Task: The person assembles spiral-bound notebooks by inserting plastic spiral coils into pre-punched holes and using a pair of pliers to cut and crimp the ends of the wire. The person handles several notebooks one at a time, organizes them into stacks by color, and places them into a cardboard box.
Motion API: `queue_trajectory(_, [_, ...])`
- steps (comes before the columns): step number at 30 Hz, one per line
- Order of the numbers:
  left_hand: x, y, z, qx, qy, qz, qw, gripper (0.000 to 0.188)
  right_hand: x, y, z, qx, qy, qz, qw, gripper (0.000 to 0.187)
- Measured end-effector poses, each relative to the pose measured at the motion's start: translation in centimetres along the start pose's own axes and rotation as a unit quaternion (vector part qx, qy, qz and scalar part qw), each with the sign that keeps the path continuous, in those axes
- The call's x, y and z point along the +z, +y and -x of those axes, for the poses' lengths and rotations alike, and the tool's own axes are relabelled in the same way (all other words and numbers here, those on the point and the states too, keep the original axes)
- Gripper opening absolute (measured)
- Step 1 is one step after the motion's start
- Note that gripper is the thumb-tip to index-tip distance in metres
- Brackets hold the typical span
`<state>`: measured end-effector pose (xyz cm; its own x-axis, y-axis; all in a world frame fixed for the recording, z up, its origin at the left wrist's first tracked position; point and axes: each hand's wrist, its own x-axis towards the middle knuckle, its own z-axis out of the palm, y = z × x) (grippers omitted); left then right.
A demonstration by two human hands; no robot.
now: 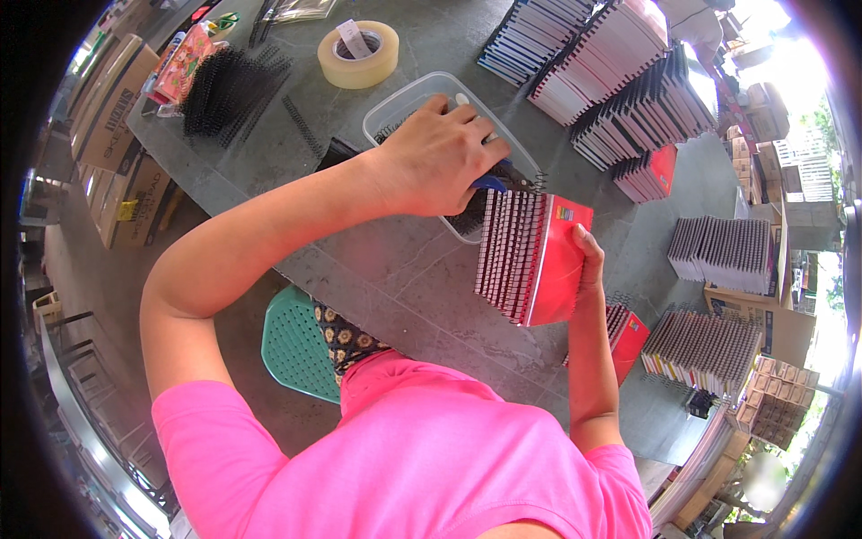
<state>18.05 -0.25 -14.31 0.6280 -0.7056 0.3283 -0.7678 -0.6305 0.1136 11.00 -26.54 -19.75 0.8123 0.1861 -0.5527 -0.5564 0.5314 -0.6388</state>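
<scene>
My right hand [588, 256] grips a stack of small red spiral notebooks [564, 260]. Its thumb lies on the red cover and the other fingers are hidden behind. The coil-bound edges of the stack face left. Over the stack's far end, my left hand [440, 157] is closed round a blue-handled tool [489, 182]. Most of that tool is covered by the fingers, so its kind cannot be made out. Beneath the left hand stands a clear plastic tub [371, 115] with dark coil pieces inside, partly hidden by the hand and forearm.
A tape roll [357, 56] and a heap of black binding coils [229, 90] lie at the far left. Spiral notebook stacks [642, 108] line the right side, with another red stack [626, 341] beside my right forearm. A green stool [296, 346] stands below the table edge.
</scene>
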Motion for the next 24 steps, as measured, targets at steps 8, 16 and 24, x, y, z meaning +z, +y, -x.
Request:
queue_trajectory(8, [-0.2, 0.0, 0.1, 0.007, 0.017, -0.005, 1.000, 0.040, 0.3, -0.2, 0.1, -0.010, -0.016, -0.002, 1.000, 0.053])
queue_trajectory(16, [-0.1, 0.2, 0.2, -0.073, -0.127, 0.156, 0.977, 0.025, 0.4, -0.2, 0.2, -0.005, -0.021, 0.003, 1.000, 0.051])
queue_trajectory(24, [-0.9, -3.1, 1.2, -0.154, -0.241, 0.142, 0.948, 0.033, -1.8, 0.2, -0.7, -0.024, 0.003, -0.029, 0.999, 0.050])
